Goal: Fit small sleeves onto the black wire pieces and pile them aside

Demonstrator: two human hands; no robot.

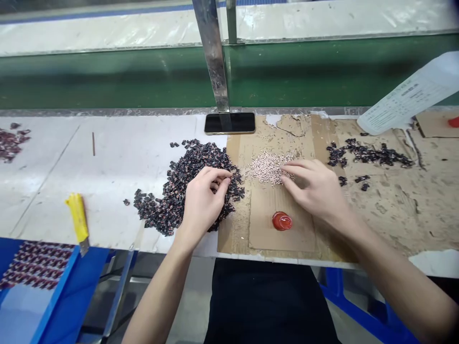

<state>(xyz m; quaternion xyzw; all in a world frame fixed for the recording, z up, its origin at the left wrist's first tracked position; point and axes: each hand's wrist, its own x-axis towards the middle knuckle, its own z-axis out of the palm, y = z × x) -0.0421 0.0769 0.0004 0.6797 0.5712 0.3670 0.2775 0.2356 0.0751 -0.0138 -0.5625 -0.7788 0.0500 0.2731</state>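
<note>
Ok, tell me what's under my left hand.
The pile of small dark pieces shows on both sides of your left hand and beyond its fingers. What lies directly beneath the palm is covered, so I can't see it.

Beyond the left grip (203,197), a phone (236,123) is seen; leftward, a yellow cutter (78,217); beyond the right grip (317,188), a bottle (409,94).
</note>
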